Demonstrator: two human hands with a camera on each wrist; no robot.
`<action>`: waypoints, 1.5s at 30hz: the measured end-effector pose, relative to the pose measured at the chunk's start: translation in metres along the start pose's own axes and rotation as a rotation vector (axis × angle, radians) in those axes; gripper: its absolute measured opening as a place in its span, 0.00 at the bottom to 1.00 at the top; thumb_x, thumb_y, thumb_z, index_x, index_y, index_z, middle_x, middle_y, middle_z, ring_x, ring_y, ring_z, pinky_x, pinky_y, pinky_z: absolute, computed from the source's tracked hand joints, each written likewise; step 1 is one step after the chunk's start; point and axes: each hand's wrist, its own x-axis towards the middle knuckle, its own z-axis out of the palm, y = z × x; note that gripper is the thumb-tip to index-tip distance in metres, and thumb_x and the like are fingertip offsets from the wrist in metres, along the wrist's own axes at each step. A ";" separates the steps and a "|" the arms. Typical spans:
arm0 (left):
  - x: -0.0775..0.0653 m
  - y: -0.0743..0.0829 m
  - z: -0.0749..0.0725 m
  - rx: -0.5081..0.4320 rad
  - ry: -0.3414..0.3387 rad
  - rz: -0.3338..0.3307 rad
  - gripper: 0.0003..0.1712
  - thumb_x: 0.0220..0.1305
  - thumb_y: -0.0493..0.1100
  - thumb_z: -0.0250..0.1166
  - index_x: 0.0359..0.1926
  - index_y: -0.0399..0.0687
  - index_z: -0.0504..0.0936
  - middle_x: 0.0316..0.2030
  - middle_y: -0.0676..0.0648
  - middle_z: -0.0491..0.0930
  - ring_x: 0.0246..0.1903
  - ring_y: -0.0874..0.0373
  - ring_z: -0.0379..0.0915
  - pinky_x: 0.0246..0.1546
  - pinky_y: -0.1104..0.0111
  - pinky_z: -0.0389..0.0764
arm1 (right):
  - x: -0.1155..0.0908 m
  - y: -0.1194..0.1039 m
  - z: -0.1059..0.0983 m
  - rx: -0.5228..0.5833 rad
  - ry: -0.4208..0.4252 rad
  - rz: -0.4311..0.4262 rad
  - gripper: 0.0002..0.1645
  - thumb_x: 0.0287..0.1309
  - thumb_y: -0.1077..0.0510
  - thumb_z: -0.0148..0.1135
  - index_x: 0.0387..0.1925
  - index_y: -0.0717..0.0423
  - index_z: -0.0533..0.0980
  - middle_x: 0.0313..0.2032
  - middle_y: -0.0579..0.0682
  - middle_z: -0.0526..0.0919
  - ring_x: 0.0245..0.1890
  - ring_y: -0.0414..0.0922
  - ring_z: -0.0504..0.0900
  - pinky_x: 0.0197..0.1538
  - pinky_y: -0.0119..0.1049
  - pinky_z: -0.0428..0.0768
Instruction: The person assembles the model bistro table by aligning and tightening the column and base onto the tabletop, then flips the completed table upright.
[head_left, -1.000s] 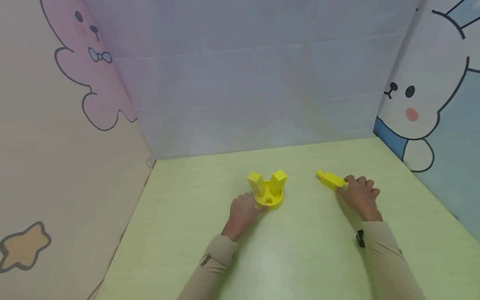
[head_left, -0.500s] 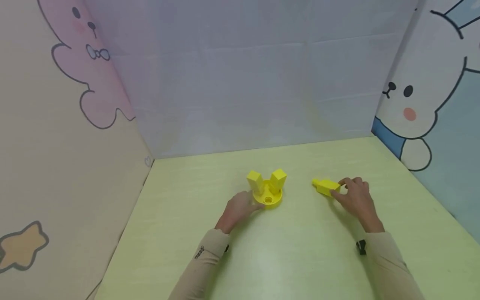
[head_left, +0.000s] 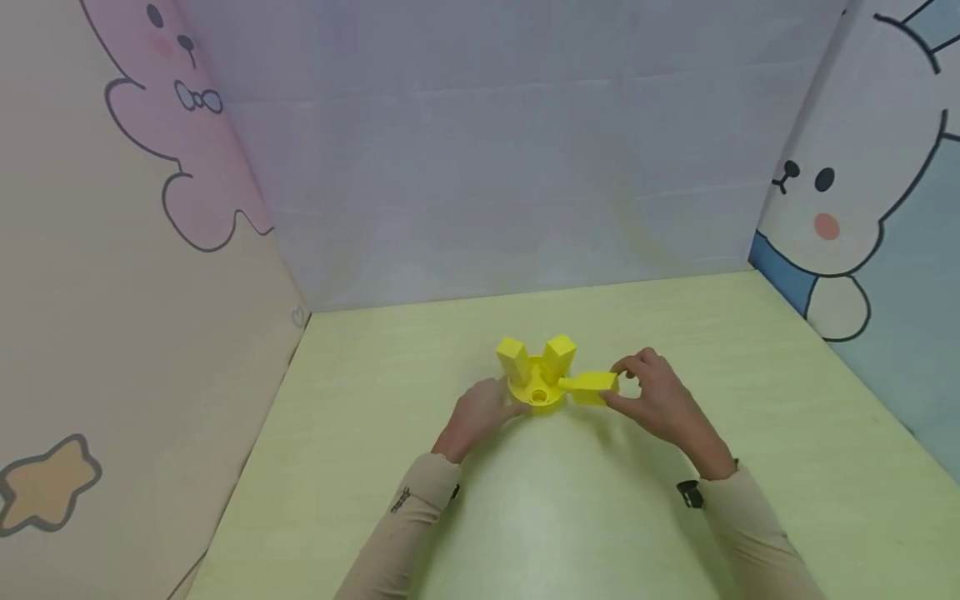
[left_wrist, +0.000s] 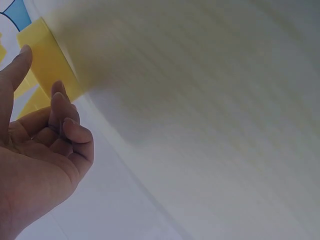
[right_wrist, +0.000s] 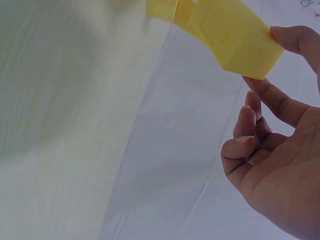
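A round yellow base [head_left: 546, 407] with a raised rim lies on the table. Two square yellow posts [head_left: 513, 360] stand up from it, leaning apart, and a round hole shows near its front. My left hand [head_left: 478, 412] grips the base's left side, thumb [left_wrist: 21, 62] on one face and fingers on the other. Between thumb and index fingertip, my right hand [head_left: 660, 403] pinches a third yellow post [head_left: 594, 388] by its wide end [right_wrist: 250, 47]. That post lies nearly level, its narrow round tip at the base's right rim; whether they touch I cannot tell.
The pale yellow-green table [head_left: 360, 392] runs back to a plain whitish wall sheet [head_left: 480, 183]. Side panels with cartoon animals [head_left: 825, 200] stand at left and right.
My right hand has lifted the loose post and carried it left to the base, turning it level. My left hand stays at the base, its grip much the same.
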 end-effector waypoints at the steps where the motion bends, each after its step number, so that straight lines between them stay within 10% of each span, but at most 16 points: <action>1: 0.000 0.000 0.000 -0.002 0.002 0.002 0.22 0.65 0.58 0.72 0.40 0.45 0.79 0.25 0.51 0.71 0.29 0.56 0.65 0.31 0.63 0.71 | 0.003 -0.004 0.002 0.003 -0.013 -0.011 0.17 0.59 0.57 0.74 0.45 0.63 0.80 0.41 0.58 0.73 0.42 0.57 0.74 0.40 0.47 0.74; 18: 0.004 -0.004 0.003 0.032 -0.003 0.008 0.24 0.66 0.60 0.71 0.49 0.46 0.82 0.29 0.52 0.77 0.31 0.57 0.69 0.36 0.62 0.75 | 0.044 -0.044 0.031 -0.124 -0.087 -0.088 0.21 0.61 0.51 0.72 0.45 0.64 0.80 0.42 0.58 0.75 0.38 0.53 0.71 0.34 0.45 0.78; 26: 0.004 -0.002 0.002 0.028 -0.028 -0.047 0.21 0.66 0.58 0.72 0.38 0.46 0.79 0.22 0.53 0.66 0.25 0.59 0.64 0.28 0.66 0.67 | 0.064 -0.058 0.044 -0.238 -0.114 -0.072 0.25 0.64 0.45 0.69 0.48 0.63 0.80 0.42 0.58 0.74 0.40 0.55 0.71 0.36 0.47 0.78; 39: 0.002 -0.002 0.002 0.018 -0.015 -0.009 0.19 0.66 0.57 0.71 0.35 0.49 0.77 0.20 0.55 0.62 0.24 0.61 0.61 0.25 0.67 0.63 | 0.079 -0.068 0.069 -0.414 -0.013 -0.051 0.28 0.64 0.39 0.67 0.31 0.61 0.75 0.32 0.58 0.73 0.35 0.57 0.72 0.37 0.49 0.75; 45: 0.002 -0.002 0.002 0.027 -0.012 0.006 0.18 0.67 0.57 0.71 0.38 0.49 0.78 0.20 0.55 0.62 0.24 0.61 0.61 0.25 0.67 0.63 | 0.077 -0.063 0.064 -0.363 -0.094 -0.078 0.29 0.67 0.38 0.65 0.47 0.62 0.81 0.40 0.59 0.75 0.41 0.57 0.70 0.43 0.51 0.72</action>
